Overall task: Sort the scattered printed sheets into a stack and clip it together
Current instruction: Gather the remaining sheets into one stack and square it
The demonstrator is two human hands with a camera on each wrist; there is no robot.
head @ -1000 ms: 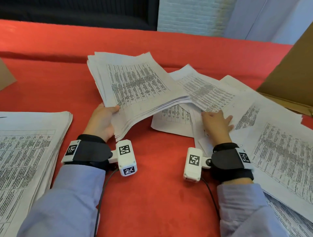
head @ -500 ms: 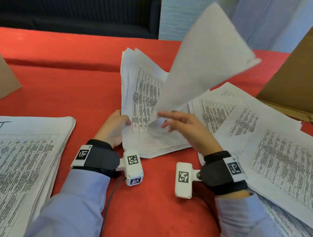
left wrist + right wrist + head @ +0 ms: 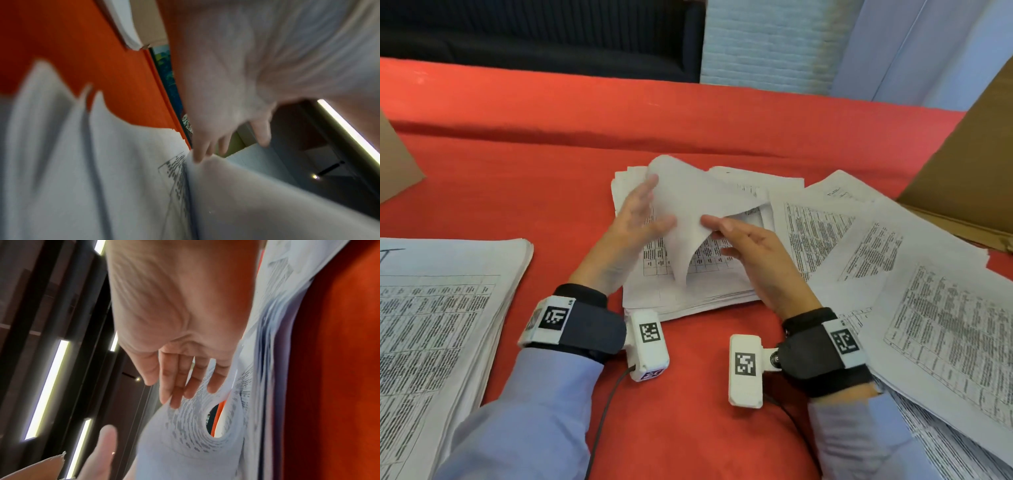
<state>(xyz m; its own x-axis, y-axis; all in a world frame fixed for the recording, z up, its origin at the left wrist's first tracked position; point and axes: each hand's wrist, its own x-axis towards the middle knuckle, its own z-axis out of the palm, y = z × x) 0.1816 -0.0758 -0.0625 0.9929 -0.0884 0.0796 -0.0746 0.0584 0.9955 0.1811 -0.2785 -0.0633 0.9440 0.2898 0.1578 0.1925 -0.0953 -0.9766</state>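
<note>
A stack of printed sheets [image 3: 688, 291] lies in the middle of the red table [image 3: 517, 171]. One sheet [image 3: 688, 202], blank side up, arches over the stack, and its printed underside curls in the right wrist view [image 3: 185, 434]. My left hand [image 3: 649, 209] is flat, with straight fingers [image 3: 197, 155] touching the sheet's left edge. My right hand [image 3: 719, 236] reaches in from the right, its straight fingers [image 3: 174, 395] against the sheet's near edge and the thumb held apart. I see no clip.
A thick pile of printed sheets [image 3: 448, 308] lies at the left. Several loose sheets [image 3: 893, 274] overlap at the right, running under my right forearm. A cardboard box [image 3: 969, 164] stands at the far right, and a cardboard flap [image 3: 393, 164] at the left edge.
My right hand has brought the lifted sheet down over the stack, where it now bows. My left hand has left the stack's left edge and moved onto the sheet.
</note>
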